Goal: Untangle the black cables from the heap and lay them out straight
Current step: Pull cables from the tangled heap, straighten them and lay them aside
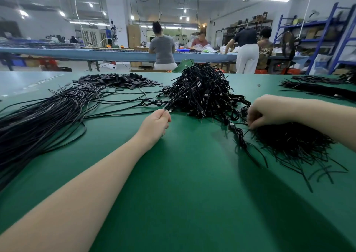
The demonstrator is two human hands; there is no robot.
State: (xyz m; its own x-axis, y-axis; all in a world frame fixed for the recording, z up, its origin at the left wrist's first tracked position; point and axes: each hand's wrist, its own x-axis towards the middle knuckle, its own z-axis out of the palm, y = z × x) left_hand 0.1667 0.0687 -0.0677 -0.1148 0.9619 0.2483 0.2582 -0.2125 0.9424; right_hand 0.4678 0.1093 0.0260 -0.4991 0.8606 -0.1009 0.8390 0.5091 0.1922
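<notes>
Head view: left hand [157,123] pinches cable ends [169,107] at the tangled heap [204,92], centre-far on the green table [183,184]; right hand [264,111] curls into strands, grasp unclear. Cables look light, limp, snag-prone; grip connector ends.

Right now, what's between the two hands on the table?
In the head view, bare green table between left hand and right hand; the tangled heap sits just behind.

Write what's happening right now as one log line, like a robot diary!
left hand: pinches cable ends from heap | right hand: fingers curled at black ties pile | straightened cables: left side of table
</notes>
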